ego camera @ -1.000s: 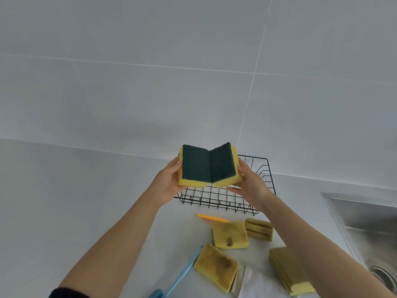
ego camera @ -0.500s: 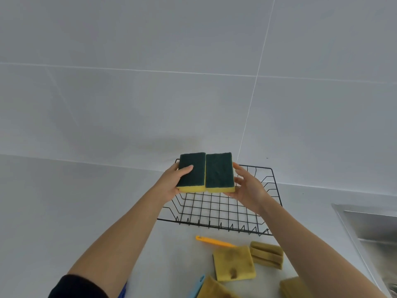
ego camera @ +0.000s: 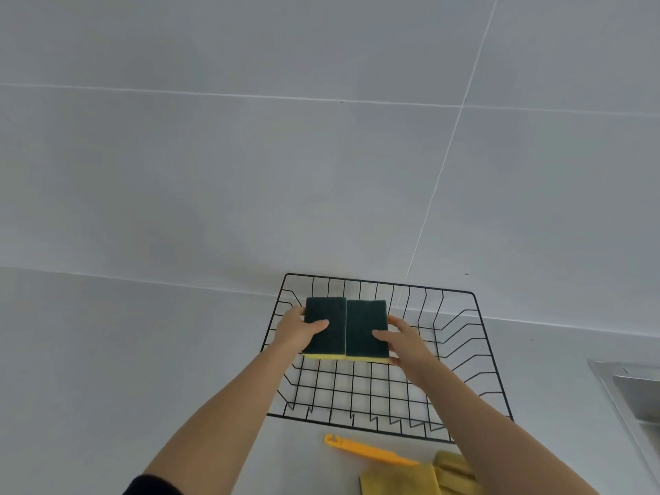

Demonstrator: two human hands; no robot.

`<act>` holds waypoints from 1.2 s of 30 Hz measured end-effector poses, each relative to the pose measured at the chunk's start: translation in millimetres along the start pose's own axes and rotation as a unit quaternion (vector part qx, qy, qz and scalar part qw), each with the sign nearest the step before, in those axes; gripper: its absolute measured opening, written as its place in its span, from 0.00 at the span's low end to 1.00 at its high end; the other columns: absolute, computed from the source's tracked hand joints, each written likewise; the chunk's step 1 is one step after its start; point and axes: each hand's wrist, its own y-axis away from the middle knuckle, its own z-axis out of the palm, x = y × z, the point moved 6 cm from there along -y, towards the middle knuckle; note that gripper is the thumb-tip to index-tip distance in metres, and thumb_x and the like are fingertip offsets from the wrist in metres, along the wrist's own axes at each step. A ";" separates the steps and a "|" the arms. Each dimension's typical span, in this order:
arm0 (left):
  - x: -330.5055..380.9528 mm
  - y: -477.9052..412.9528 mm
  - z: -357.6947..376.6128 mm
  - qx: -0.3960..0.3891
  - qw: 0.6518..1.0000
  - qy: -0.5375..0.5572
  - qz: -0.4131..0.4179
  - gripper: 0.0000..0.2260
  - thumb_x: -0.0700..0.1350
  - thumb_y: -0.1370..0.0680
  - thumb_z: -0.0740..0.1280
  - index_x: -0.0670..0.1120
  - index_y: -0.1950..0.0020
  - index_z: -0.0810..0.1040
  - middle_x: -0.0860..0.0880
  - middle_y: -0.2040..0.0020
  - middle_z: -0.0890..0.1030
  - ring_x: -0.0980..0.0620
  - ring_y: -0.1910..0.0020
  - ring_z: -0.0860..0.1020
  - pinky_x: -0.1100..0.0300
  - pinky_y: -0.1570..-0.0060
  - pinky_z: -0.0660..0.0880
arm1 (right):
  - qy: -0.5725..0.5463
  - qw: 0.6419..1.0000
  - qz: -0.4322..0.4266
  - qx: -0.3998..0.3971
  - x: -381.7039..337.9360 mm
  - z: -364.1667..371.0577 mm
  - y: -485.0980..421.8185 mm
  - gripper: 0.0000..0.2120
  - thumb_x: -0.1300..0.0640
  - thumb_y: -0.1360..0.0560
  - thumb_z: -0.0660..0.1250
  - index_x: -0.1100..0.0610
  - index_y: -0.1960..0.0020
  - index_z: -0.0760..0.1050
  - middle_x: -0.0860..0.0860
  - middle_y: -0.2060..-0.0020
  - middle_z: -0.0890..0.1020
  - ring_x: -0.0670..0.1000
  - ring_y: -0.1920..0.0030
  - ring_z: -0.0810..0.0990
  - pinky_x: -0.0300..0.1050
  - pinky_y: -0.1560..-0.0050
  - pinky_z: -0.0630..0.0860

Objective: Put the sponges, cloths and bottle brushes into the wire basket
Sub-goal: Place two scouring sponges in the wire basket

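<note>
- Nearest, at the bottom edge of the white tabletop (ego camera: 107, 351), a stained yellow sponge (ego camera: 400, 482) lies flat beside a ridged yellow one (ego camera: 455, 469); an orange brush handle (ego camera: 368, 450) rests just in front of the basket.
- Next, the black wire basket (ego camera: 475, 351) sits on the tabletop against the tiled wall (ego camera: 321, 155).
- Over its left half, both arms reach in: the left hand (ego camera: 298, 330) grips one green-topped sponge (ego camera: 325, 325), thumb on the scouring pad.
- The right hand (ego camera: 405, 339) holds the second green-topped sponge (ego camera: 366, 326), touching the first side by side; whether they rest on the basket floor, I cannot tell.
- Far right, a steel sink (ego camera: 632, 394) edge shows.
</note>
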 end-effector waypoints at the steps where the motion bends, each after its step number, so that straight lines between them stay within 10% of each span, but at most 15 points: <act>1: -2.0 -4.2 2.1 0.007 1.000 -0.020 0.003 0.21 0.44 0.24 0.68 0.41 0.33 0.68 0.40 0.37 0.75 0.42 0.39 0.75 0.47 0.39 0.74 | 0.003 1.000 0.004 0.003 2.9 0.0 -5.2 0.24 0.64 0.24 0.63 0.55 0.30 0.62 0.56 0.42 0.75 0.54 0.45 0.75 0.44 0.56 0.75; 14: -0.9 -32.9 13.9 0.097 0.982 -0.148 0.067 0.17 0.41 0.22 0.64 0.40 0.34 0.68 0.41 0.37 0.76 0.43 0.38 0.75 0.54 0.41 0.74 | 0.125 0.992 -0.011 0.020 8.3 12.3 -41.0 0.20 0.62 0.23 0.61 0.60 0.32 0.65 0.60 0.43 0.78 0.56 0.45 0.77 0.53 0.39 0.74; 36: 4.6 -34.7 23.4 0.049 0.959 -0.275 0.049 0.21 0.43 0.19 0.59 0.38 0.29 0.59 0.38 0.35 0.71 0.42 0.37 0.74 0.55 0.41 0.73 | 0.223 0.974 -0.017 0.022 4.1 16.1 -35.0 0.18 0.58 0.22 0.59 0.60 0.33 0.67 0.59 0.41 0.77 0.57 0.42 0.76 0.49 0.42 0.74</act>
